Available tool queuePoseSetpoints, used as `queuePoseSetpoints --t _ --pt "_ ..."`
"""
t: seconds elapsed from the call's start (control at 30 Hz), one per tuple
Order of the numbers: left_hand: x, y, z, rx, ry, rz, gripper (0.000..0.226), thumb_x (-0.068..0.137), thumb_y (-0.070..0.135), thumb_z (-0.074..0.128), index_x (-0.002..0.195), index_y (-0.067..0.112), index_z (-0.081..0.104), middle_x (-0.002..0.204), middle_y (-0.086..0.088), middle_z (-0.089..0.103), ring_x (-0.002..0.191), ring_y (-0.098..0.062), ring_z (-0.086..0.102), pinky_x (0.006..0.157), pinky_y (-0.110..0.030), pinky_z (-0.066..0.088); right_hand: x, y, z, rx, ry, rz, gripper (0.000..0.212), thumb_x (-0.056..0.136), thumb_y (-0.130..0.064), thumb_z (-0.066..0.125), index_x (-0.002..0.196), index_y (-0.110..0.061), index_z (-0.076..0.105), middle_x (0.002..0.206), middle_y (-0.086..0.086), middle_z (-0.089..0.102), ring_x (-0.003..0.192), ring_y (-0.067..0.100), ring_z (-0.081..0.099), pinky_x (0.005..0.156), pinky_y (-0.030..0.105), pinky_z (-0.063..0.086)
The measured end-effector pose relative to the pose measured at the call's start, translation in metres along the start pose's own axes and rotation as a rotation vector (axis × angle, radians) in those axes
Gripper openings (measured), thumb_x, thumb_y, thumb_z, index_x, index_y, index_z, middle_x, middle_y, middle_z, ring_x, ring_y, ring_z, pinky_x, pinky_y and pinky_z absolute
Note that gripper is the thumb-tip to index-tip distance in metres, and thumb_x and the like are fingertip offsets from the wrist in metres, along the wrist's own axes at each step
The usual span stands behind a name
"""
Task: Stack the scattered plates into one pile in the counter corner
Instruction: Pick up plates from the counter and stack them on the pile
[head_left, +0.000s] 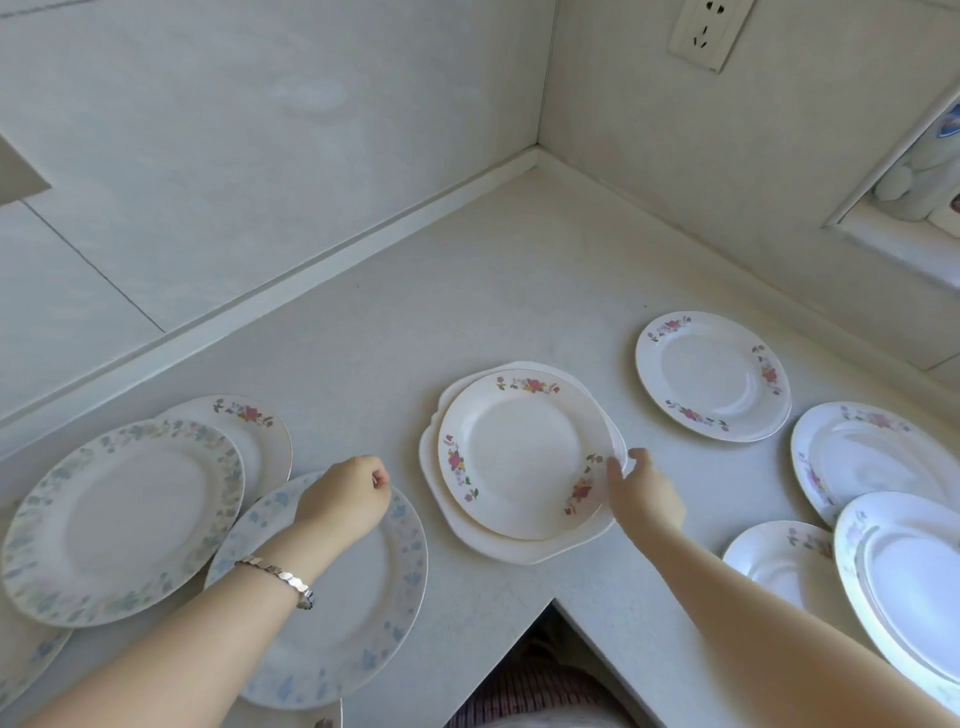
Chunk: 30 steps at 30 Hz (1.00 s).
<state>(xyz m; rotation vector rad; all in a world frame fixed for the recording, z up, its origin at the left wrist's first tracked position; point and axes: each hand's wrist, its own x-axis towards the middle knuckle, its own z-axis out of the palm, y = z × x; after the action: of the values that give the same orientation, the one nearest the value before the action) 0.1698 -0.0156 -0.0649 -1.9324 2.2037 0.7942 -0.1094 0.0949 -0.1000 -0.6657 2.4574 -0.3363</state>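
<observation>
At the middle of the white stone table (519, 291), my right hand (644, 488) is on the right rim of a round white china plate with red flower sprigs (519, 457). Thumb lies on top of the rim and the fingers are curled round the edge, so it's a pinch. That plate sits on a larger cream plate with a wavy edge (519, 553); I can't tell if the cream one is caught in the pinch too.

My left hand (345, 496), with a silver link bracelet (280, 574) at the wrist, is over the far rim of a white plate with a pale blue flower border (363, 623). Fingers are curled in tight. Can't tell whether they hold the rim or just hang above it.

Left of that is a white plate with a grey-blue leafy border (119, 519), lying over the edge of another red-flowered plate (260, 431).

On the right, one red-flowered plate lies flat on its own (711, 376). Nearer the right edge are three white plates with faint flowers, overlapping (872, 457) (779, 561) (909, 571).

The table corner where the walls meet (537, 156) is well beyond every plate. A white wall socket (706, 31) is up on the right wall.
</observation>
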Motion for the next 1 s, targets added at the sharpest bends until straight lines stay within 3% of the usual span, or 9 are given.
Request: queuePoseSetpoints --t 0.1,0.17,0.3,0.43,0.63,0.77,0.87,0.93,1.0 --pt "0.003 0.006 -0.005 0.009 0.005 0.029 0.017 0.087 0.014 0.042 0.08 0.023 0.055 0.101 -0.003 0.069 0.095 -0.026 0.062 0.076 -0.027 0.045 0.022 0.006 -0.001 0.251 -0.033 0.124 0.043 0.097 -0.022 0.036 0.138 -0.01 0.04 0.133 0.018 0.049 0.111 0.036 0.056 0.089 0.039 0.049" --pt "0.005 0.015 -0.01 0.02 0.016 0.044 0.018 0.086 0.013 0.042 0.081 0.022 0.056 0.102 -0.003 0.068 0.096 -0.026 0.062 0.075 -0.028 0.044 0.033 0.007 0.0 0.363 -0.081 0.166 0.037 0.094 -0.013 0.04 0.129 -0.006 0.051 0.116 0.02 0.063 0.104 0.036 0.062 0.09 0.04 0.052" --pt "0.004 0.037 -0.016 0.005 0.029 0.043 0.019 0.085 0.011 0.041 0.08 0.022 0.056 0.101 -0.002 0.067 0.096 -0.027 0.06 0.073 -0.028 0.042 0.027 0.012 -0.002 0.478 -0.177 0.176 0.017 0.091 -0.002 0.044 0.096 -0.002 0.061 0.066 0.012 0.057 0.066 0.03 0.06 0.064 0.037 0.058" --pt "0.005 0.059 -0.008 -0.034 0.005 0.058 0.017 0.085 0.013 0.041 0.079 0.02 0.055 0.099 -0.003 0.067 0.094 -0.027 0.061 0.072 -0.027 0.043 0.013 0.026 0.006 0.598 -0.331 0.235 0.015 0.092 0.0 0.045 0.079 -0.004 0.052 0.071 0.012 0.057 0.06 0.021 0.058 0.042 0.023 0.055" --pt "0.008 0.091 0.005 -0.02 -0.019 0.065 0.018 0.085 0.012 0.042 0.075 0.021 0.055 0.1 -0.003 0.067 0.092 -0.027 0.061 0.07 -0.026 0.041 0.004 0.045 0.002 0.621 -0.453 0.259 0.013 0.09 -0.006 0.054 0.078 -0.002 0.057 0.066 0.013 0.064 0.054 0.021 0.063 0.044 0.023 0.055" --pt "0.015 0.108 0.01 -0.008 -0.005 0.054 0.019 0.085 0.011 0.041 0.081 0.02 0.057 0.098 -0.003 0.067 0.091 -0.028 0.061 0.07 -0.026 0.041 0.063 0.054 -0.035 0.576 -0.211 0.243 0.024 0.087 -0.018 0.056 0.071 -0.002 0.06 0.057 0.01 0.058 0.051 0.024 0.054 0.061 0.035 0.052" --pt "0.02 0.117 0.01 0.002 0.002 0.038 0.02 0.085 0.012 0.041 0.083 0.021 0.059 0.097 -0.002 0.067 0.09 -0.028 0.063 0.07 -0.027 0.042 0.109 0.051 -0.071 1.016 -0.055 0.429 0.023 0.091 -0.015 0.049 0.112 -0.011 0.057 0.077 0.012 0.058 0.063 0.02 0.061 0.06 0.025 0.051" --pt "0.021 0.119 0.011 0.009 -0.005 0.025 0.019 0.086 0.012 0.042 0.082 0.022 0.058 0.097 -0.002 0.067 0.09 -0.028 0.064 0.072 -0.027 0.043 0.13 0.051 -0.086 1.313 -0.106 0.562 0.035 0.096 -0.019 0.045 0.13 -0.012 0.048 0.122 0.01 0.06 0.11 0.023 0.062 0.093 0.03 0.049" --pt "0.023 0.118 0.014 0.007 -0.013 0.015 0.019 0.086 0.012 0.043 0.08 0.022 0.057 0.098 -0.002 0.068 0.091 -0.028 0.063 0.072 -0.028 0.044 0.14 0.053 -0.088 1.413 -0.143 0.604 0.03 0.098 -0.018 0.04 0.126 -0.01 0.049 0.141 0.006 0.048 0.129 0.022 0.049 0.101 0.032 0.042"
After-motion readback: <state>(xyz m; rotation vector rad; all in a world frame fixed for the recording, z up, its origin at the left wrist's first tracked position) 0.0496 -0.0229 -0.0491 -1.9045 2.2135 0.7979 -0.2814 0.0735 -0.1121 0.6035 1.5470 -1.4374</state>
